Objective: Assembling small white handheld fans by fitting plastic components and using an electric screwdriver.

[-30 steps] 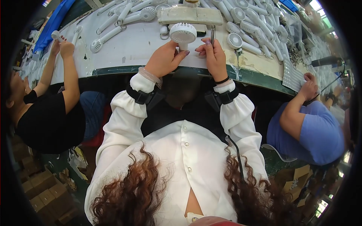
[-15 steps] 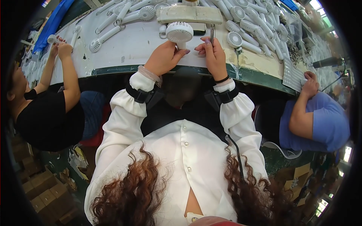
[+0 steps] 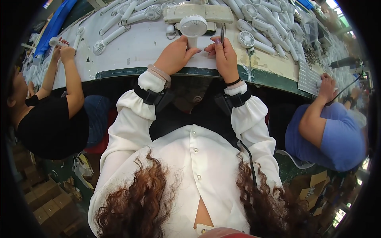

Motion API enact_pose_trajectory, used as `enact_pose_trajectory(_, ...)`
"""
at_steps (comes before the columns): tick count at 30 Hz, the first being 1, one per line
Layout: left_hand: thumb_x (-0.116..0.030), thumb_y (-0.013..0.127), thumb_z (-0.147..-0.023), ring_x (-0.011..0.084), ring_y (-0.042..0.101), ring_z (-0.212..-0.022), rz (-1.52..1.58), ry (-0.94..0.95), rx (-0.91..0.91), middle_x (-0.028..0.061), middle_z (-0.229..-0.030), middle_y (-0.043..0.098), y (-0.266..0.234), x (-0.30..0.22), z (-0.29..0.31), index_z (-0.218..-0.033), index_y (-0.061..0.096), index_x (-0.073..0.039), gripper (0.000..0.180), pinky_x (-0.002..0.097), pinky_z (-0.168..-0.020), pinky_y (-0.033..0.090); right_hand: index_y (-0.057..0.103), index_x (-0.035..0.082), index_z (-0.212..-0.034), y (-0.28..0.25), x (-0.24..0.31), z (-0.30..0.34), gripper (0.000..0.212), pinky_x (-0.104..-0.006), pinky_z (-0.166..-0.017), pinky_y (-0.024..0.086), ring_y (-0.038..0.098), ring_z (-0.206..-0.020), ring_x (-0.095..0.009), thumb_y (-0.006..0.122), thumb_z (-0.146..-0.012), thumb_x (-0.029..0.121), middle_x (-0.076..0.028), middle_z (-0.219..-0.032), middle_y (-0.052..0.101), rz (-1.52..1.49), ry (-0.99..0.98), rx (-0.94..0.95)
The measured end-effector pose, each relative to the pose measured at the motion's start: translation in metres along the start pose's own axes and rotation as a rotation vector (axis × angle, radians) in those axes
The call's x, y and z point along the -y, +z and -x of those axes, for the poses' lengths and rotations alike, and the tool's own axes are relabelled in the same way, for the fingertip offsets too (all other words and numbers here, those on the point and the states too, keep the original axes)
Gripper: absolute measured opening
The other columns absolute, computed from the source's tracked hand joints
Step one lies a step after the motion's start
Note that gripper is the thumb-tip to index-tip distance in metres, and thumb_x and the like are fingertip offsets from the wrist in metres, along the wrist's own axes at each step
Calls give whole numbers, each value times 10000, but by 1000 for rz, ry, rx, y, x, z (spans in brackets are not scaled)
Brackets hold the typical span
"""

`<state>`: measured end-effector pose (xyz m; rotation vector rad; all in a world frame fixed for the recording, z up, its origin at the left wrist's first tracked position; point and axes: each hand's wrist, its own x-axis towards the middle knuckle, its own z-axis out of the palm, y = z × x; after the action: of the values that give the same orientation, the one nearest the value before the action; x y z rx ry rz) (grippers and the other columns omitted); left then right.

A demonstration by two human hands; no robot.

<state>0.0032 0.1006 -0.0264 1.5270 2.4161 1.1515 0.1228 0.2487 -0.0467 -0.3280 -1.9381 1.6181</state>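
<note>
My left hand (image 3: 175, 56) is closed around the handle of a white handheld fan (image 3: 193, 26), which stands upright with its round head above my fingers. To its right, my right hand (image 3: 225, 58) grips a slim pair of metal tweezers (image 3: 223, 32) that points away from me. My right fingertips are apart from the fan. Just behind the fan lies a pale, worn block (image 3: 174, 14) across the tabletop, with a dark flat piece partly hidden below it. A small white part with a metal ring (image 3: 170, 31) sits left of the fan.
More white fans (image 3: 268, 27) are heaped at the back right, and others (image 3: 135, 16) lie at the back left. The table's green front edge (image 3: 119, 73) runs before me. One person (image 3: 51, 119) works at my left, another in blue (image 3: 329, 131) at my right.
The fan in my left hand has turned and shifted slightly right, its head now tipped differently. My right hand has hardly moved. The person at right has shifted a little.
</note>
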Motion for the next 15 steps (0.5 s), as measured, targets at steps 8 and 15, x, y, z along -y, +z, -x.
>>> enact_pose_trajectory(8, -353, 601, -927, 351, 596, -740, 88, -5, -5, 198, -814, 613, -3, -7, 9, -1005, 528, 36, 403, 401, -676, 470, 548, 16, -1112, 1, -2, -1, 254, -212, -693, 454, 538, -719, -65, 428, -1027, 223, -54, -836, 669, -13, 5, 8)
enact_pose_trajectory(15, -365, 586, -935, 334, 586, -718, 48, 23, 1, 187, -794, 605, -6, -8, 9, -1000, 531, 42, 415, 392, -667, 466, 547, 18, -1113, 0, -3, -1, 248, -210, -697, 453, 535, -723, -61, 427, -1027, 217, -53, -835, 670, -22, 13, 12)
